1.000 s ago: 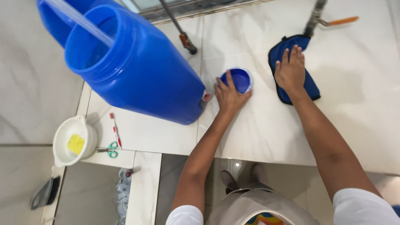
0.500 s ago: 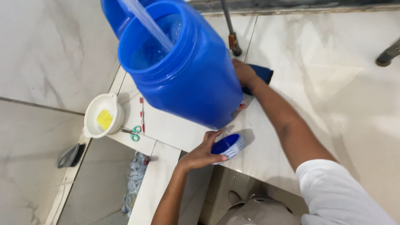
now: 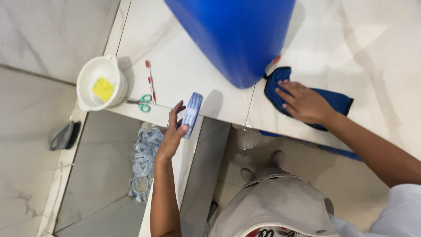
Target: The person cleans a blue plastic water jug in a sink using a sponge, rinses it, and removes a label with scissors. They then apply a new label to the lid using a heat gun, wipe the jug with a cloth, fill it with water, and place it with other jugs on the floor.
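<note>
White marble-look tiled counter (image 3: pixel 184 61), grey tiled floor below, clear plastic bottles (image 3: pixel 144 162) piled under the ledge. Left hand (image 3: pixel 172 134) pinches a small round blue-and-white tub (image 3: pixel 192 115) on edge, just off the counter's front edge. Right hand (image 3: pixel 305 103), fingers spread, presses flat on a dark blue cloth (image 3: pixel 333 102) beside the big blue plastic drum (image 3: pixel 237 35). Versus half a second ago: tub was held flat near the drum base, now tipped upright and further left; view has swung down, so the drum's open top is out of frame.
</note>
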A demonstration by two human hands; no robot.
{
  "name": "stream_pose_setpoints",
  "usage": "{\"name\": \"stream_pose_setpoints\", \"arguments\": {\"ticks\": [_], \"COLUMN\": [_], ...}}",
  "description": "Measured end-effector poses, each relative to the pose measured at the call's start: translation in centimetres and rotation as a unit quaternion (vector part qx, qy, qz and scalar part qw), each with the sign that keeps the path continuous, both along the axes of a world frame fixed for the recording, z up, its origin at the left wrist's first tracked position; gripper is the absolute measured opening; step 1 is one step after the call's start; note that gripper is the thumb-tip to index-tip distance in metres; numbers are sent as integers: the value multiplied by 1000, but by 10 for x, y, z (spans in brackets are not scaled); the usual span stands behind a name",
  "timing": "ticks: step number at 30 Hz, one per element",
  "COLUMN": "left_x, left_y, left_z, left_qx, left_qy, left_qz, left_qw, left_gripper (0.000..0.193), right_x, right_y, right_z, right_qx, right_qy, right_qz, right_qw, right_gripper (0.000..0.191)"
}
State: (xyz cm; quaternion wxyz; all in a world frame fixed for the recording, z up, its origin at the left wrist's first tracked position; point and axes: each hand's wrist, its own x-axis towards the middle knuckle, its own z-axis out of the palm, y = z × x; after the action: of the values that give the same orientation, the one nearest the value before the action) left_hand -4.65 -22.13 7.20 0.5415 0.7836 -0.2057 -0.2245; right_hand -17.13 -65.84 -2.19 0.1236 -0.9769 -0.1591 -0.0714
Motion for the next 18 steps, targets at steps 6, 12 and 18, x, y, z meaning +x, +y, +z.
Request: {"name": "stream_pose_setpoints", "arguments": {"ticks": [6,12,18], "left_x": [-17,-51,-66], "left_y": [41,103,115], "left_z": [-5,-8,-24], "left_qx": [-51,-66,-84], "left_qy": [3,-14,13], "left_qz": [22,95,172], "left_qw": [998,993,981], "left_gripper": [114,114,118], "right_x": [48,194,298], "right_y": [101,199,309], "right_z": [-15,-33,-35], "right_qx": [31,59,147], "right_qy": [28,38,49], "right_qz": [80,-86,-271], "right_qw": [996,994,950], "right_gripper": [53,61,80]}}
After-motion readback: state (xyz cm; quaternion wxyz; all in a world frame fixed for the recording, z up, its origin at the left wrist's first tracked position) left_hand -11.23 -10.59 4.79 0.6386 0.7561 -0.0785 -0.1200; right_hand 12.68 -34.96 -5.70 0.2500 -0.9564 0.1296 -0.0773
